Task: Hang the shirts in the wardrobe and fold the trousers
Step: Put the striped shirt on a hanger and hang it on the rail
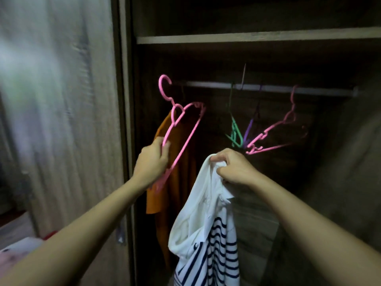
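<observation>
Pink plastic hanger [187, 141] clear of the rail [268, 87], gripped by its lower arm in the left hand [151, 164], hook uppermost and catching on nothing, just in front of an orange shirt [156, 201] already hanging at the rail's left end. White shirt with navy stripes [206, 213] bunched at the collar in the clenched right hand [235, 168], held up before the open wardrobe [123, 100] and not yet on any hanger. Hands apart, each clamped on its own thing. Plain white at collar and shoulders, stripes lower down, cloth limp and drooping in loose folds below the fist. By the look of it, one shirt hung, a second waiting to be threaded onto the hanger and hooked up. Spare hangers in green [235, 133], purple [248, 131] and pink [272, 129] askew on the rail to the right. No trousers in view; folding probably all still to do
</observation>
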Demonstrator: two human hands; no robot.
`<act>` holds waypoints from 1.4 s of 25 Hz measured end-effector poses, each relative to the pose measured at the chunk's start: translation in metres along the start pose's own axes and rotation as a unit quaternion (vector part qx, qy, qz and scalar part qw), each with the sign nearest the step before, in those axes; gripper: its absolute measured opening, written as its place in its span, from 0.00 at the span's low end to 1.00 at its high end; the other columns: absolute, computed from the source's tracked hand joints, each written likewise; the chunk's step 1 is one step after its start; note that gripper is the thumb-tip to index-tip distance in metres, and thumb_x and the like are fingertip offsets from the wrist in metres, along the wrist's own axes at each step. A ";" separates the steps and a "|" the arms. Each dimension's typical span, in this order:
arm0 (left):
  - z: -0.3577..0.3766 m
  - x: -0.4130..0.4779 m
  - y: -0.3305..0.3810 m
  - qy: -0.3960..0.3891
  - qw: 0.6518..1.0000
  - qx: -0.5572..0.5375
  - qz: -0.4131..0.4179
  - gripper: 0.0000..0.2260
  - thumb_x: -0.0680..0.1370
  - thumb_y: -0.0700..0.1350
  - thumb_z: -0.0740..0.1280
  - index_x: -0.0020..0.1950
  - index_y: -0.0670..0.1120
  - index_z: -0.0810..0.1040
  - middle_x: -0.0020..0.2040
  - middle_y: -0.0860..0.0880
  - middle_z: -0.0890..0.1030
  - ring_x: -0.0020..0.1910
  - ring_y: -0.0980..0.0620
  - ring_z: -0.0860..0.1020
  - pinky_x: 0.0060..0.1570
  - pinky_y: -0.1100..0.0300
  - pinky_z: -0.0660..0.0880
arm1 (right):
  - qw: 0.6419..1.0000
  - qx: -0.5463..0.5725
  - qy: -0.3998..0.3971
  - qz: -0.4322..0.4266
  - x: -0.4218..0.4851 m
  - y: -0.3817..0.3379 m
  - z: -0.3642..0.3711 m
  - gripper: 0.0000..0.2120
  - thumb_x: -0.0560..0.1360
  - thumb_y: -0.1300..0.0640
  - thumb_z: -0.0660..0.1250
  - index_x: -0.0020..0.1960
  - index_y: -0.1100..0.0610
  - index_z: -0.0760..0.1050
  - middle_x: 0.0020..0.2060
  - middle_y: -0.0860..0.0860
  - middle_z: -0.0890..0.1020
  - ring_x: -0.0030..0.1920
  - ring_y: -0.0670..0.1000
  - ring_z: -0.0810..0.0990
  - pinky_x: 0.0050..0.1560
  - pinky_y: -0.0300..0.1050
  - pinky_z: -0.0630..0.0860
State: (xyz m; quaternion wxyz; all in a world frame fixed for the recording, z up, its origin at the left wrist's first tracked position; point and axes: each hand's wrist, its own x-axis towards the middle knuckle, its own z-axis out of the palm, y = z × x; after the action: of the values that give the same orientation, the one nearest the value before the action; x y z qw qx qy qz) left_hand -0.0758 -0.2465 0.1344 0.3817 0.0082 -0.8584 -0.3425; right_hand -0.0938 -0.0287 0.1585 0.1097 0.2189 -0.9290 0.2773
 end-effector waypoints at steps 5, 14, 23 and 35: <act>-0.077 -0.045 -0.068 0.051 0.993 0.105 0.033 0.12 0.81 0.49 0.60 0.43 0.42 0.74 0.32 0.40 0.79 0.36 0.36 0.79 0.34 0.52 0.69 | 0.999 -0.015 -0.001 0.041 0.002 -0.017 0.025 0.23 0.71 0.67 0.61 0.65 0.59 0.74 0.65 0.57 0.74 0.65 0.56 0.73 0.57 0.39 0.69; -0.182 -0.099 -0.158 0.000 0.996 0.038 0.086 0.12 0.77 0.53 0.64 0.37 0.48 0.78 0.27 0.61 0.76 0.22 0.65 0.71 0.28 0.73 0.64 | 0.995 0.041 0.022 0.093 -0.003 -0.045 0.038 0.18 0.65 0.69 0.60 0.49 0.56 0.80 0.40 0.57 0.77 0.42 0.56 0.78 0.35 0.40 0.71; -0.125 -0.132 -0.136 -0.026 0.990 -0.031 0.139 0.10 0.77 0.56 0.58 0.42 0.51 0.71 0.31 0.61 0.74 0.25 0.65 0.70 0.29 0.71 0.63 | 0.972 -0.175 -0.022 -0.153 -0.041 -0.130 0.062 0.20 0.73 0.64 0.60 0.62 0.50 0.75 0.62 0.48 0.72 0.59 0.55 0.70 0.55 0.50 0.72; -0.131 -0.145 -0.080 0.228 0.962 0.061 0.136 0.12 0.77 0.53 0.61 0.54 0.47 0.74 0.48 0.45 0.76 0.47 0.47 0.73 0.46 0.55 0.66 | 0.875 -0.307 0.223 -0.299 -0.044 -0.132 0.031 0.35 0.78 0.37 0.39 0.32 0.51 0.77 0.27 0.49 0.80 0.28 0.54 0.80 0.28 0.31 0.48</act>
State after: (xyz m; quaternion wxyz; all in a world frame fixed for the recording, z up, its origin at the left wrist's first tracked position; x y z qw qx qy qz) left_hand 0.0943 -0.3440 0.0549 0.6091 -0.0074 -0.7610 -0.2233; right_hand 0.0043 -0.1299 0.1802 0.4536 0.3735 -0.8087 -0.0266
